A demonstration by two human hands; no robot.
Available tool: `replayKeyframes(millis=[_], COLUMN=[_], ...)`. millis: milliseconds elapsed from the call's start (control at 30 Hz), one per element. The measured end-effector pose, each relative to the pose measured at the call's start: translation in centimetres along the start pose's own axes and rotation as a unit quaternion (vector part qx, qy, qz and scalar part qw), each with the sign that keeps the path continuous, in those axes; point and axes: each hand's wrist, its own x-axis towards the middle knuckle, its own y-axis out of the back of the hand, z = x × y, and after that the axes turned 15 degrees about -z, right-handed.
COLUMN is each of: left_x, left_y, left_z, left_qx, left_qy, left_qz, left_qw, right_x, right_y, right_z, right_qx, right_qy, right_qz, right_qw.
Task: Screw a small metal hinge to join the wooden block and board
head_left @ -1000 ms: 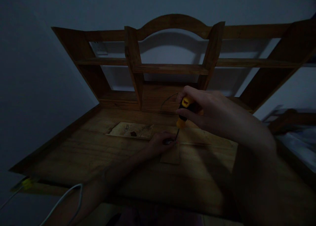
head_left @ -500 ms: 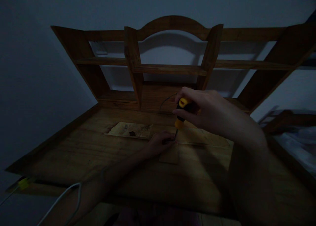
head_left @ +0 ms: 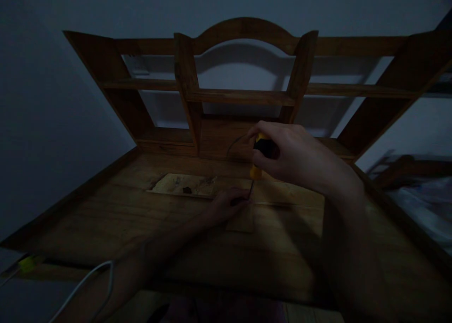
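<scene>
Yellow-black screwdriver (head_left: 259, 160) upright, tip down on wooden panel (head_left: 243, 222).

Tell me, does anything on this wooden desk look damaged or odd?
Yes. A rough, paler rectangular patch is sunk into the desk top, with dark specks on it, unlike the smooth wood around. The right hand holds a yellow screwdriver beside the left hand.

Right hand (head_left: 289, 156) around upright screwdriver (head_left: 259, 160)

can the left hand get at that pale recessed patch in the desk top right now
Probably yes: the left hand rests on the desk just right of the pale recessed patch, with bare wood between them; the screwdriver stands on its far side.
</scene>
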Motion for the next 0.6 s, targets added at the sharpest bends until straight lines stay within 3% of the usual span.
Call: replayKeyframes(millis=[367,600], left_x=[0.2,0.2], left_y=[0.4,0.1], left_z=[1.2,0.6], left_qx=[-0.014,-0.014], left_qy=[0.028,0.017], left_qz=[-0.004,0.001], left_qw=[1.0,1.0], right_x=[0.3,0.4], right_y=[-0.1,-0.5], right_z=[-0.5,-0.8], right_qx=[0.009,-0.001], right_qy=[0.034,0.035], right_qz=[-0.003,0.006], right_qw=[0.999,0.999])
